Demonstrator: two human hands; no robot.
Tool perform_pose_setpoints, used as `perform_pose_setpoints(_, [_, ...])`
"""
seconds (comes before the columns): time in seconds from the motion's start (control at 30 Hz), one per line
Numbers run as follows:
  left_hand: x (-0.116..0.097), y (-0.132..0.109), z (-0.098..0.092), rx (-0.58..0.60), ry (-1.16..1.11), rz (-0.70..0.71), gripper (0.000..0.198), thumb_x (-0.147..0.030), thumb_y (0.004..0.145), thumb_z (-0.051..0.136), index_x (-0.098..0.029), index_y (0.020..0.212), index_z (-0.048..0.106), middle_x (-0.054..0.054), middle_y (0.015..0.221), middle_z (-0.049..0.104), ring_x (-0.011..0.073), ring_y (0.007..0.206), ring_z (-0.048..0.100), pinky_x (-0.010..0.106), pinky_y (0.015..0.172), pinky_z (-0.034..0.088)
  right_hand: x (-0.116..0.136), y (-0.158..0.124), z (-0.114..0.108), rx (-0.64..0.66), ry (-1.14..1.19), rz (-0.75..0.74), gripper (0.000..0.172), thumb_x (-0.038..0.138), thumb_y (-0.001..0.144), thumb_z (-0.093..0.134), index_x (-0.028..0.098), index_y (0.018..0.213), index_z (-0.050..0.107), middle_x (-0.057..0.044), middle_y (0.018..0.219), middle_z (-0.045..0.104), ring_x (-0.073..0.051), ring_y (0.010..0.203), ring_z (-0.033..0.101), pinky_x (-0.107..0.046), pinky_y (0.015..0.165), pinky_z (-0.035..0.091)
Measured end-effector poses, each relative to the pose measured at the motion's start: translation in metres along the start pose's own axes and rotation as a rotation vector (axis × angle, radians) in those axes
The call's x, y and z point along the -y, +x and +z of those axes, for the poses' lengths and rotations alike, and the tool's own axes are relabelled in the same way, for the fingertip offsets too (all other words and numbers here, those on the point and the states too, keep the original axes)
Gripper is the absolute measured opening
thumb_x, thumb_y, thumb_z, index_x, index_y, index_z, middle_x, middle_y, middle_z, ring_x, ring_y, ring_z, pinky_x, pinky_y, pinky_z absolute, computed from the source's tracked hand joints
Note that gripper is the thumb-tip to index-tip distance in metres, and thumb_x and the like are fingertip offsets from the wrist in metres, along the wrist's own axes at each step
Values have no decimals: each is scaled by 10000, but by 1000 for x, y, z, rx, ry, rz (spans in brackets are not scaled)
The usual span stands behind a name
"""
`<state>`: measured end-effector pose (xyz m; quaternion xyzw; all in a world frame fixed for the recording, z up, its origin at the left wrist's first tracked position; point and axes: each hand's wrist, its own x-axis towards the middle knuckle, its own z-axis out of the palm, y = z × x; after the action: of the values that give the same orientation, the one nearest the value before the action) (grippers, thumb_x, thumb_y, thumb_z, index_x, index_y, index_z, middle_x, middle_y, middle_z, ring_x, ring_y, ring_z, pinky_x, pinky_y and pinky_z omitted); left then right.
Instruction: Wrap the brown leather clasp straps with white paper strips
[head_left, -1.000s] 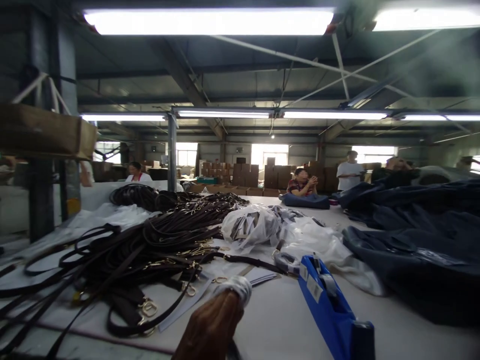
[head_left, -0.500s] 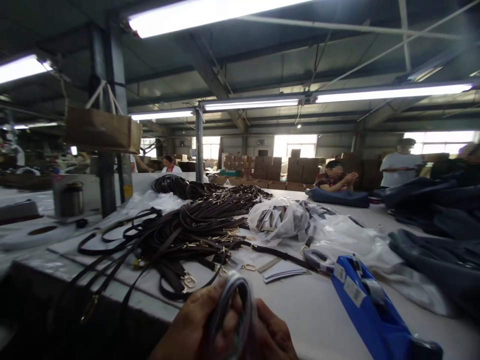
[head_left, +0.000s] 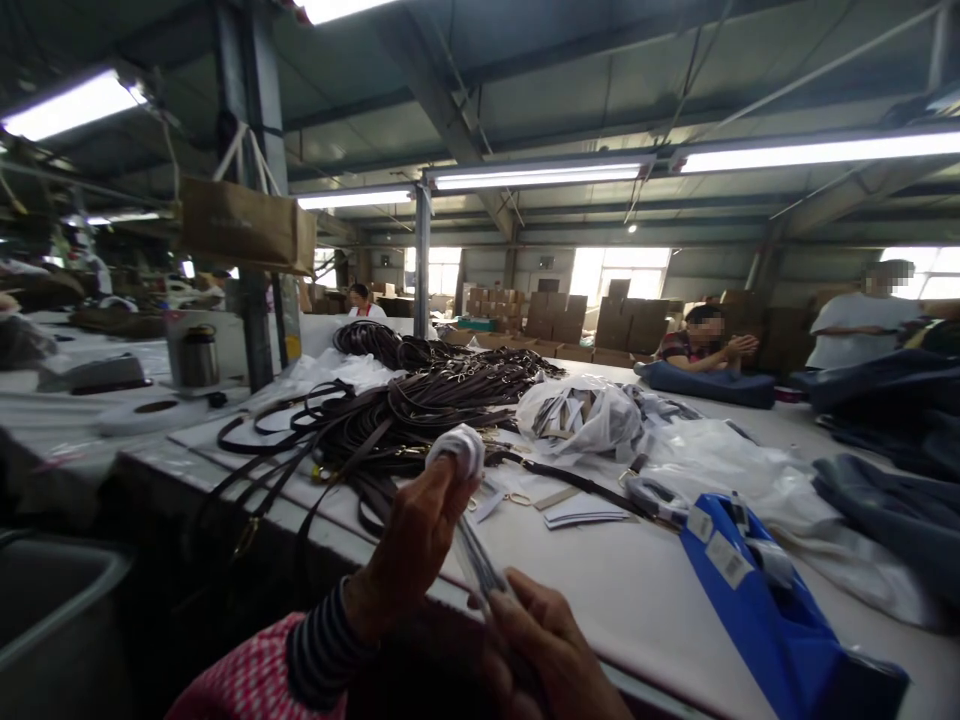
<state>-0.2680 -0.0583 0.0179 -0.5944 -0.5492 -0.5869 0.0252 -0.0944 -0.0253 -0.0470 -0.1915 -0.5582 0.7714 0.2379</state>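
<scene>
My left hand (head_left: 416,530) is closed on the rolled end of a grey-and-white strip bundle (head_left: 459,450), raised above the table's front edge. From there the bundle's straight part runs down to my right hand (head_left: 544,635), whose fingers are closed around it. What exactly the strips are made of, I cannot tell. Behind my left hand lies a heap of dark brown straps (head_left: 420,400) with gold-coloured metal clasps. Flat white strips (head_left: 585,510) lie on the table beyond my right hand, beside a loose metal ring clasp (head_left: 517,498).
A blue tape dispenser (head_left: 780,600) stands on the right of the white table (head_left: 637,590). Behind it are clear plastic bags (head_left: 577,410) and dark blue fabric (head_left: 885,500). A paper bag (head_left: 244,222) hangs from a post at left. Co-workers are across the table.
My left hand has risen and moved away from the right, lifting the rolled end. The bundle, earlier looped between both hands, is now stretched between them. The view has shifted left.
</scene>
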Motion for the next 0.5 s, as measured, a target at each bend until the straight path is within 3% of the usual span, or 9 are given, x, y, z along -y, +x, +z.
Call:
perform_pose_setpoints(0.1, [21,1,-4,184,327,265,192,-226,1032,547,-192,905,687,70,835,715,211,771,667,295,757,450,38,4,-11,46,-32,-17,529,484,781,820,153,1138,614,56,615,581,-26,390,343,-153,379,222])
perform_pose_setpoints(0.2, [26,6,-13,444,436,306,221,-329,1067,505,-192,942,626,50,869,684,201,743,621,302,692,399,74,16,-32,31,-183,-111,588,290,700,869,192,1225,621,46,737,632,-32,462,381,-154,411,243])
perform_pose_setpoints(0.33, [15,19,-27,727,462,112,281,-432,1040,540,-198,890,584,20,847,655,198,726,598,304,660,352,107,40,-68,-13,-494,-303,318,314,724,866,159,971,737,17,738,626,-84,618,478,-190,521,332])
perform_pose_setpoints(0.5, [7,27,-31,828,-191,-364,452,-574,1001,524,-166,830,619,-16,641,578,118,545,506,228,546,363,125,64,-95,34,-827,-424,301,442,881,737,143,851,761,3,723,574,-121,690,473,-247,626,359])
